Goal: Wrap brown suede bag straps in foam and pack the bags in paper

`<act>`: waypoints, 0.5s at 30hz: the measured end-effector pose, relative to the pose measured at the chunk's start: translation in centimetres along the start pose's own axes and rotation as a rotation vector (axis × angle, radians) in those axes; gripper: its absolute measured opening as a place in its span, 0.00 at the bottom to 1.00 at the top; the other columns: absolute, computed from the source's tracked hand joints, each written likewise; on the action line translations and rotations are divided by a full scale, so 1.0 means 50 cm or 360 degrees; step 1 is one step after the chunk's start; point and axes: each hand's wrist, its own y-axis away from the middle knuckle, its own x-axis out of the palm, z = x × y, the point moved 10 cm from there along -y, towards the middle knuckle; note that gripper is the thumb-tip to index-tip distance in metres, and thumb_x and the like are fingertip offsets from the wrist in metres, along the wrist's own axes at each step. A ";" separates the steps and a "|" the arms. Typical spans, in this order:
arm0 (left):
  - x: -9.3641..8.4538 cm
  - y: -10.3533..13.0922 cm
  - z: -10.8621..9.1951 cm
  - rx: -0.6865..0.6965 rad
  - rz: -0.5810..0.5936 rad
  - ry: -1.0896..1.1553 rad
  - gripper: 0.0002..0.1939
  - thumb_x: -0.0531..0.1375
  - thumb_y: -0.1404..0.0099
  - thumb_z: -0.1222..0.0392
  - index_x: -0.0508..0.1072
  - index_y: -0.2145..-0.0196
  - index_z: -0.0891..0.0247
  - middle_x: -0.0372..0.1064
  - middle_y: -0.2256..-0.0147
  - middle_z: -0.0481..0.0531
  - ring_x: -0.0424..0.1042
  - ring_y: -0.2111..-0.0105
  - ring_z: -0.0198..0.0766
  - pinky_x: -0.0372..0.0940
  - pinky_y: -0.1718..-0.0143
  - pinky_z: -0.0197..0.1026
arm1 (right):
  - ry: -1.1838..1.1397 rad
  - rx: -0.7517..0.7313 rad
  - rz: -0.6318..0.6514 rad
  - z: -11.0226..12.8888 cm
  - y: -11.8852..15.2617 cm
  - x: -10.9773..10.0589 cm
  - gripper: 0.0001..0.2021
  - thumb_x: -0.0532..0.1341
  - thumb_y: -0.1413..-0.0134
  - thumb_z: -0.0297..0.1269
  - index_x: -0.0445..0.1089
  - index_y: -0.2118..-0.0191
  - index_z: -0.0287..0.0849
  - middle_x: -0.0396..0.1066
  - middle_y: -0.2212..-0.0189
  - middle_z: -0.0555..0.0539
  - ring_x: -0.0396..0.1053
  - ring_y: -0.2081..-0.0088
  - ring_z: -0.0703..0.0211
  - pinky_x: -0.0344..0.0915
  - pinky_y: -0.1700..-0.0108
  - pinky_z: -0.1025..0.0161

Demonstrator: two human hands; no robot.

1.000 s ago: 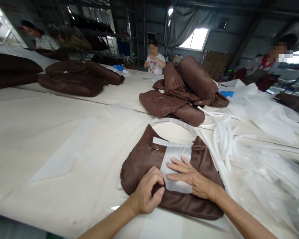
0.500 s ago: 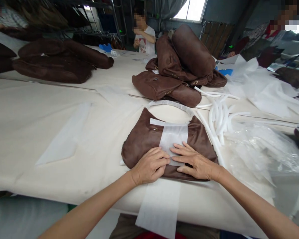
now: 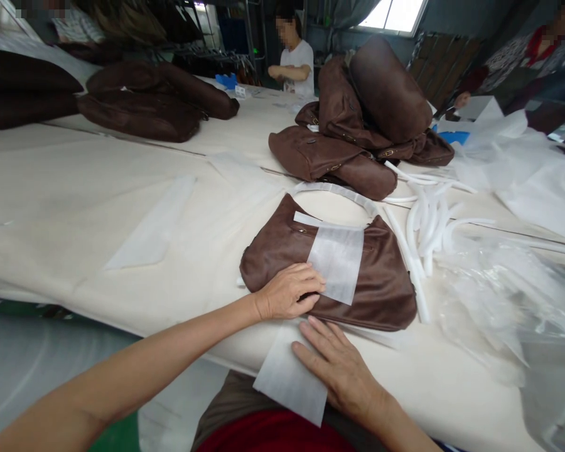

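A dark brown leather handbag (image 3: 381, 282) lies flat near the table's front edge, its curved handle (image 3: 341, 191) wrapped in white. Over the bag's middle runs a strip of thin white foam sheet (image 3: 341, 260). My left hand (image 3: 289, 292) rests on the bag at the strip's left edge, its fingers stretched out and lightly bent. Below the bag, the hanging end of white sheet (image 3: 287, 376) drops over the table edge. My right hand (image 3: 336, 364) lies on it with fingers spread. Neither hand visibly grips anything.
A pile of brown bags (image 3: 329, 150) sits behind, with more bags (image 3: 141, 119) at the back left. White foam tubes (image 3: 426, 226) and clear plastic (image 3: 494, 295) lie to the right. A loose white sheet (image 3: 153, 226) is on the left. Other people stand beyond the table.
My right hand has left the strip on top of the bag and moved down to its hanging end. My left hand stays on the bag. The view has shifted left.
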 end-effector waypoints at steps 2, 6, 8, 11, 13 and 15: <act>-0.005 0.000 -0.002 0.0008 -0.0020 0.0006 0.10 0.55 0.32 0.63 0.74 0.57 0.62 0.75 0.55 0.54 0.71 0.54 0.40 0.61 0.42 0.48 | -0.0010 -0.0067 -0.0199 0.004 0.002 -0.015 0.28 0.52 0.41 0.22 0.58 0.35 0.41 0.63 0.38 0.38 0.49 0.32 0.49 0.54 0.34 0.42; -0.006 0.000 -0.007 0.0067 -0.0035 0.0031 0.09 0.54 0.29 0.63 0.74 0.62 0.63 0.74 0.58 0.54 0.70 0.59 0.38 0.62 0.46 0.45 | -0.0035 -0.0166 -0.0440 0.026 0.032 -0.070 0.24 0.49 0.36 0.23 0.56 0.35 0.36 0.71 0.45 0.38 0.60 0.37 0.53 0.60 0.36 0.49; -0.002 -0.001 -0.009 0.0088 -0.0019 0.0033 0.10 0.54 0.29 0.62 0.75 0.64 0.63 0.73 0.61 0.53 0.69 0.62 0.37 0.63 0.49 0.44 | -0.0005 -0.0165 -0.0479 0.033 0.037 -0.105 0.23 0.48 0.34 0.24 0.57 0.35 0.37 0.72 0.46 0.39 0.62 0.38 0.53 0.60 0.36 0.49; 0.000 -0.002 -0.010 0.0098 0.0013 0.0071 0.12 0.53 0.28 0.62 0.75 0.65 0.64 0.72 0.63 0.55 0.68 0.63 0.38 0.64 0.54 0.42 | 0.0077 -0.0109 -0.0492 0.021 0.018 -0.151 0.21 0.49 0.33 0.26 0.62 0.38 0.42 0.73 0.47 0.41 0.61 0.37 0.51 0.55 0.34 0.43; -0.002 -0.002 -0.010 0.0097 0.0059 0.0121 0.12 0.52 0.29 0.64 0.75 0.63 0.65 0.71 0.62 0.56 0.68 0.62 0.39 0.64 0.52 0.44 | 0.0116 -0.0035 -0.0526 -0.003 -0.006 -0.176 0.18 0.50 0.33 0.28 0.67 0.42 0.45 0.74 0.48 0.42 0.62 0.38 0.49 0.54 0.34 0.41; -0.005 -0.001 -0.012 0.0120 0.0168 0.0206 0.14 0.50 0.32 0.68 0.74 0.57 0.65 0.71 0.59 0.57 0.69 0.59 0.41 0.63 0.48 0.47 | 0.0069 0.0110 -0.0562 -0.043 -0.031 -0.193 0.16 0.49 0.32 0.31 0.71 0.47 0.45 0.76 0.51 0.42 0.68 0.43 0.49 0.59 0.37 0.44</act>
